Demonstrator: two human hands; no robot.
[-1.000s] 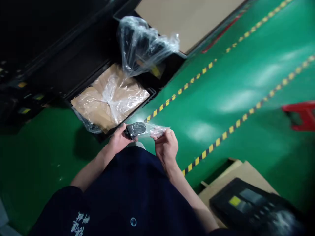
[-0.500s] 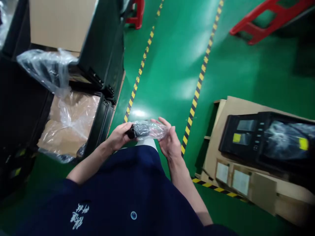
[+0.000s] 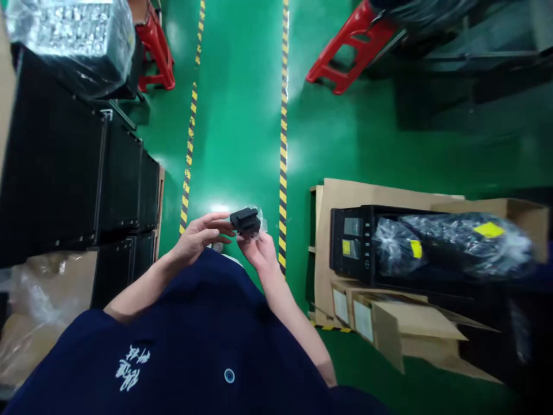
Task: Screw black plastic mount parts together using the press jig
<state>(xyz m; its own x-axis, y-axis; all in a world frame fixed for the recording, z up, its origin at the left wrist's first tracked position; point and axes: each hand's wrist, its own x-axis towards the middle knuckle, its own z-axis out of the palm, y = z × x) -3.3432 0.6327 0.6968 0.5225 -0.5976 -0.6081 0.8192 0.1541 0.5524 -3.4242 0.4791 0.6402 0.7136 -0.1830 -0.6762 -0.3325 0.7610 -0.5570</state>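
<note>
A black part with clear plastic film around its right end is held in front of my body. My right hand grips it from below, its fingers closed on the part and film. Just left of the part, my left hand has its fingers apart, with the fingertips close to the part's left end. Whether those fingertips touch the part cannot be made out.
Black crates are stacked on the left, with a plastic-lined box below. On the right are cardboard, a black crate of bagged items and open cartons. Red stools stand farther off.
The left hand has let go of the part and opened. The right hand now holds the black part, which stands more out of its film. The view has shifted rightward, showing more crates and cartons.
</note>
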